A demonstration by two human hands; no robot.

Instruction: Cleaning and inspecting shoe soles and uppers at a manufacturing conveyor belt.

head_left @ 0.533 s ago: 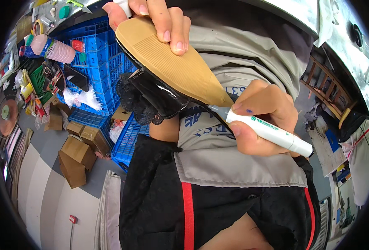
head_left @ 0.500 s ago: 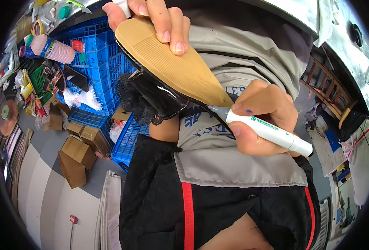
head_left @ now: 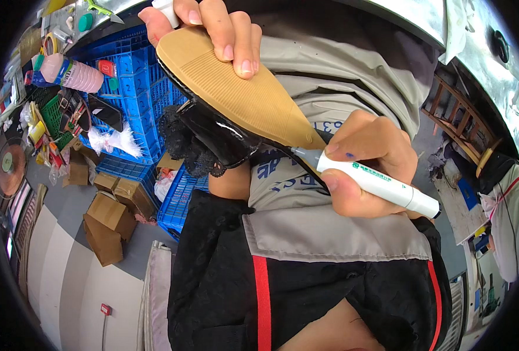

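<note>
Gripping the black shoe [head_left: 212, 131] sole-up with your left hand [head_left: 212, 29], you press the white marker [head_left: 376, 184] in your clenched right hand [head_left: 365, 161] to its toe, sole unmarked so far.

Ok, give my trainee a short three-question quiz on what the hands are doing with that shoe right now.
1. True or false: the left hand grips the shoe with its tan sole facing up.
2. What does the right hand hold? A) a brush B) a white marker C) scissors
3. Fill in: the marker's tip sits at the shoe's pointed ____ end.

Key
1. True: fingers press on the ribbed tan sole, and the glossy black upper hangs below.
2. B: a white marker with a green print on its barrel.
3. Toe: the tip meets the narrow point of the sole. Blue crates and cardboard boxes lie on the floor to the left.
</note>
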